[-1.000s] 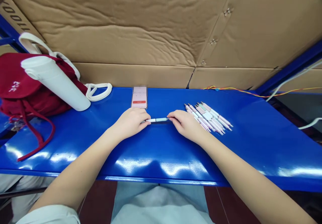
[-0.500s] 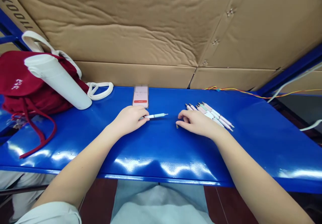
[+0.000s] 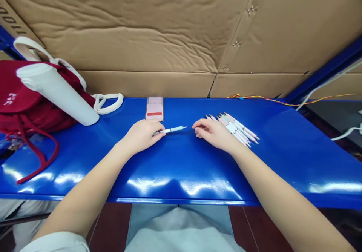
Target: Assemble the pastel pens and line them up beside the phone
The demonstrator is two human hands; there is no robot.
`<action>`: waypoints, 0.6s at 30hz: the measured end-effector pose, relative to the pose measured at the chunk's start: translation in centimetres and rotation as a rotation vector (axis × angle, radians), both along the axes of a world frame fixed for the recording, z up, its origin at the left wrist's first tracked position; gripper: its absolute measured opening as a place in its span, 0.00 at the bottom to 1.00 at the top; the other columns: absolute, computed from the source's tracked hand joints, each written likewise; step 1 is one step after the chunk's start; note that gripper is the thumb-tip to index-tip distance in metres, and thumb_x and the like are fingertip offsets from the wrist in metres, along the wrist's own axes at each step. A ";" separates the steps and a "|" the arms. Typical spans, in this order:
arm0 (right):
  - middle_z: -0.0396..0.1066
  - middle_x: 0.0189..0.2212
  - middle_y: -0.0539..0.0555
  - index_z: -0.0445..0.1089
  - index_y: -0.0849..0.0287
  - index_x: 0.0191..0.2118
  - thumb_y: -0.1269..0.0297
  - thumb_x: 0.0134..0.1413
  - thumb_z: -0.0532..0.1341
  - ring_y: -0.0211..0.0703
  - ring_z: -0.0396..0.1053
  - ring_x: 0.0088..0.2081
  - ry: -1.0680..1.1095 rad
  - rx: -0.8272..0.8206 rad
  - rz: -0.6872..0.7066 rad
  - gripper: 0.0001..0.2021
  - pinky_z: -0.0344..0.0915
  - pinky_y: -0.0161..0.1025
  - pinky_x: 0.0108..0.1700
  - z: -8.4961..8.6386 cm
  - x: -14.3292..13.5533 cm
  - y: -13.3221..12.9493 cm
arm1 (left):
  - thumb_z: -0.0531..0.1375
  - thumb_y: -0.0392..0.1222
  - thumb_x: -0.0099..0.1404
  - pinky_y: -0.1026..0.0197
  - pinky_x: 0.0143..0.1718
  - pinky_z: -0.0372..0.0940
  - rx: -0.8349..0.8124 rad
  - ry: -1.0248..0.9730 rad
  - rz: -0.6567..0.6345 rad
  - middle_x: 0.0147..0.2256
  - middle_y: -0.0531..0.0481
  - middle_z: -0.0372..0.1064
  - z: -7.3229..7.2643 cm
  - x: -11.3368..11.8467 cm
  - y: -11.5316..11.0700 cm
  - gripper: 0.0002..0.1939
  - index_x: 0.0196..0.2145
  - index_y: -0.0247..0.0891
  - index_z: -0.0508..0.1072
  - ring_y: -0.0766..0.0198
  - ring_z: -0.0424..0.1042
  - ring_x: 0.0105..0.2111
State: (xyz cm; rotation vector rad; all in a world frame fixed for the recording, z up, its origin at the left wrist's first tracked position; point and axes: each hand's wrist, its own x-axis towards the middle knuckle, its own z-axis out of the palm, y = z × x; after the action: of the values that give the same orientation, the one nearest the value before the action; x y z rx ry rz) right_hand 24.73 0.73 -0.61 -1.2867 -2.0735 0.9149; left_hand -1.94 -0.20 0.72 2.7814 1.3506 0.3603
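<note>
My left hand (image 3: pixel 144 135) is closed round the rear of a slim white and pale-blue pen (image 3: pixel 174 129). The pen's thin metal tip points right, towards my other hand. A short gap separates that tip from my right hand (image 3: pixel 210 132), whose fingers are curled together in a pinch. Whatever they may hold is hidden. Just behind and beside the right hand lies a bundle of several pens (image 3: pixel 240 127) in white, pink and pale green, with dark tips facing away from me.
A phone (image 3: pixel 154 108) lies beyond my left hand. On the left are a red bag (image 3: pixel 42 112) with white straps and a leaning white bottle (image 3: pixel 62 95). Cardboard (image 3: pixel 158 29) lines the back of the blue table (image 3: pixel 175 161). Thin coloured wires (image 3: pixel 260 98) run along the rear right.
My right hand has moved slightly up and left, its fingers nearer the pen's tip. The small dark-gold piece below its fingertips no longer shows. The whole view has shifted slightly.
</note>
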 end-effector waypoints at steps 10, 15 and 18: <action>0.71 0.26 0.51 0.67 0.59 0.33 0.57 0.45 0.65 0.40 0.73 0.31 0.485 -0.198 -0.144 0.12 0.71 0.40 0.37 -0.9 -1.7 -0.4 | 0.51 0.46 0.67 0.62 0.36 0.63 0.024 -0.022 -0.027 0.36 0.49 0.72 -0.1 0.2 -0.1 0.13 0.38 0.39 0.73 0.62 0.70 0.36; 0.73 0.29 0.53 0.67 0.59 0.34 0.59 0.45 0.65 0.43 0.74 0.34 0.479 -0.203 -0.111 0.11 0.71 0.43 0.41 -1.0 -1.8 -0.4 | 0.51 0.46 0.67 0.62 0.37 0.63 0.022 -0.020 -0.032 0.36 0.49 0.71 -0.3 0.2 0.0 0.13 0.38 0.39 0.73 0.61 0.70 0.37; 0.74 0.31 0.53 0.68 0.59 0.35 0.59 0.45 0.64 0.42 0.74 0.34 0.458 -0.204 -0.096 0.11 0.71 0.43 0.42 -1.0 -1.9 -0.5 | 0.51 0.45 0.67 0.61 0.38 0.63 0.014 -0.026 -0.041 0.36 0.48 0.71 -0.3 0.2 0.0 0.13 0.39 0.39 0.73 0.61 0.70 0.37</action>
State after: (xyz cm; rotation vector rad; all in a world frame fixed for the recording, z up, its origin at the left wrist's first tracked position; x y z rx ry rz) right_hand 22.82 0.21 -1.65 -1.1322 -1.5839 1.2666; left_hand -1.74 -0.25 0.40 2.8003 1.2888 0.4050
